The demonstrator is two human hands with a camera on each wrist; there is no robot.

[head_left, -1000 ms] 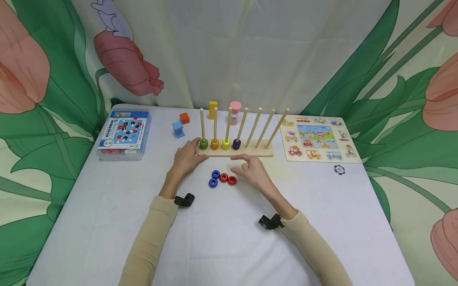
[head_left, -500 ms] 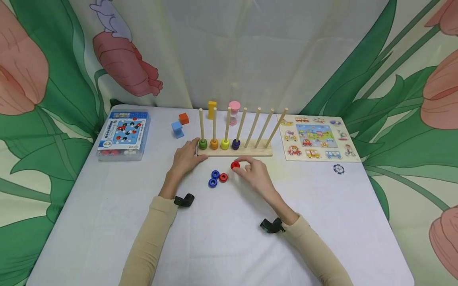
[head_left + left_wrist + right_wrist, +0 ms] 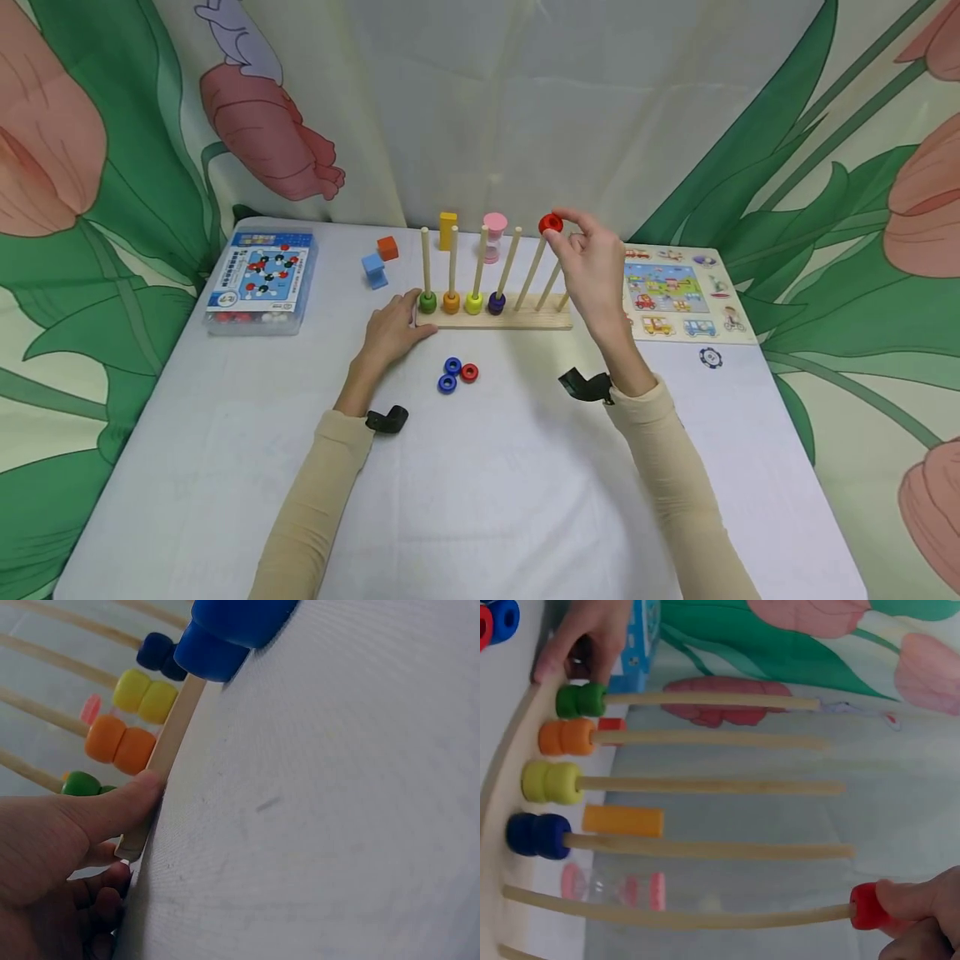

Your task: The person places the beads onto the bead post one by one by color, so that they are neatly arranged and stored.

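A wooden peg rack [image 3: 525,320] stands mid-table, its first pegs bearing green [image 3: 427,302], orange [image 3: 451,302], yellow [image 3: 473,303] and dark blue [image 3: 497,303] beads, stacked in pairs. My left hand [image 3: 390,332] holds the rack's left end, thumb along the front edge in the left wrist view. Up at the tip of the fifth peg [image 3: 682,920], my right hand [image 3: 594,265] pinches a red bead [image 3: 551,223] between thumb and fingers. The right wrist view has that red bead [image 3: 866,906] at the peg's end; how far it is on I cannot tell.
Two blue beads [image 3: 447,383] and a red bead [image 3: 469,372] lie before the rack. Behind it are a yellow block [image 3: 447,231], a pink sand timer [image 3: 493,237], and blue [image 3: 373,271] and orange blocks [image 3: 387,247]. A plastic case [image 3: 260,279] and puzzle board [image 3: 675,292] flank it.
My right hand picked up one red bead from the table and carried it up and right to the fifth peg's top. The left hand stays at the rack's end.
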